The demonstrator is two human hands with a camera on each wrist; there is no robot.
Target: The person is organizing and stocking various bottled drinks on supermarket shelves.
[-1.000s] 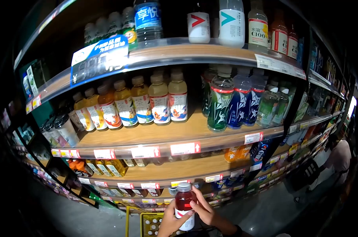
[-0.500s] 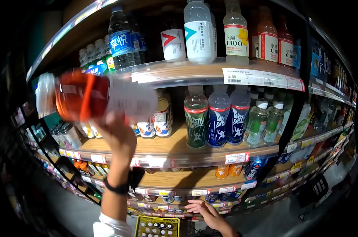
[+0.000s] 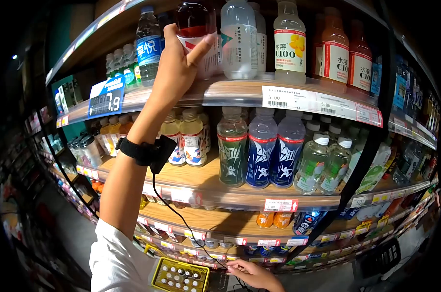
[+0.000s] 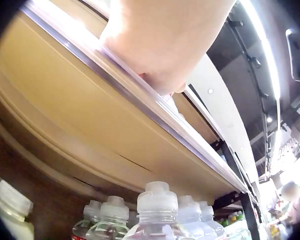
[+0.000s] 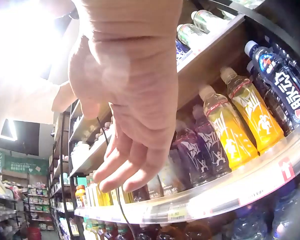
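At the top shelf in the head view, my left hand point(image 3: 180, 63) grips a bottle of dark red drink point(image 3: 196, 17) with a white label, thumb across the label. The bottle stands upright beside a clear bottle point(image 3: 238, 44) with a teal mark on its label. From the left wrist view, the hand point(image 4: 165, 45) shows above the shelf edge, and the bottle is mostly hidden. My right hand point(image 3: 255, 274) is low in front of the lower shelves, holding nothing, fingers loosely bent. A black cord point(image 5: 121, 205) passes behind its fingers in the right wrist view.
A water bottle point(image 3: 147, 46) and a C100 bottle point(image 3: 289, 44) share the upper shelf point(image 3: 220, 92). Below stand green and blue drink bottles point(image 3: 263, 151) and tea bottles point(image 3: 193, 141). A yellow basket point(image 3: 155, 280) of capped bottles is below, near the left sleeve.
Both hands held the red drink bottle low at first. The left hand then raised it, tilted sideways, and now has it upright at the top shelf. The right hand has let go and stayed low.
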